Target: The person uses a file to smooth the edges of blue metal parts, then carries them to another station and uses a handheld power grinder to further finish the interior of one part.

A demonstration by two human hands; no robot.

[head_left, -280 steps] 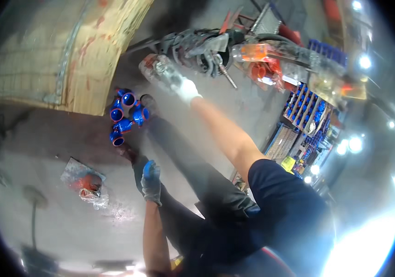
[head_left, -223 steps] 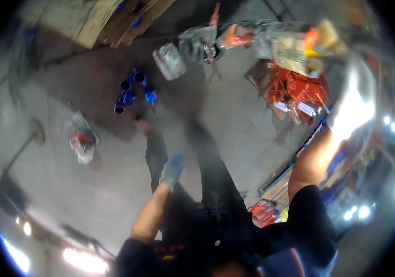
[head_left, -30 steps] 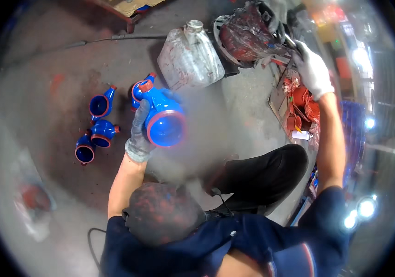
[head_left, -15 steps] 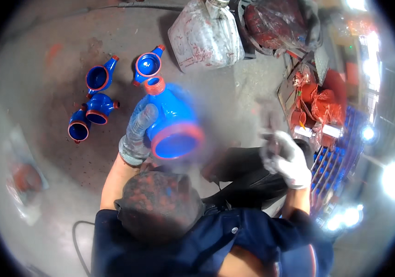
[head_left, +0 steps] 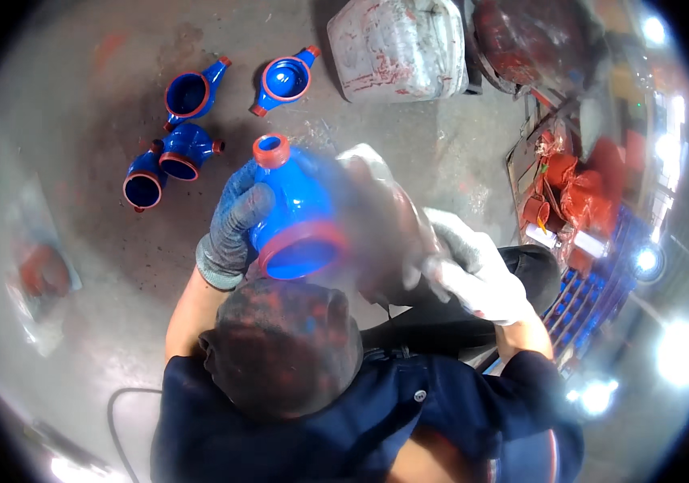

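Observation:
My left hand [head_left: 236, 216], in a grey glove, holds a blue water meter body [head_left: 294, 200] by its left side, tilted so that its wide red-rimmed mouth points down toward me. A red threaded end stands at its top. My right hand [head_left: 477, 270], in a white stained glove, is closed around a paint-stained spray gun [head_left: 399, 213], blurred and close to the body's right side. Grey mist hangs between them and hides part of both. On the floor at the far left lie several more blue bodies [head_left: 284, 79] with red rims and ends.
At the back stand a paint-smeared white jerrycan [head_left: 397, 52] and a dark red plastic-covered container [head_left: 534, 40]. Red plastic-wrapped things [head_left: 578, 197] and a rack of blue parts [head_left: 574, 302] are at the right. A hose [head_left: 111, 419] runs along the floor at lower left.
My right hand has brought the spray gun leftward, close to the meter body. My left hand keeps its hold on the body. The view has shifted, so the floor things sit higher and farther right.

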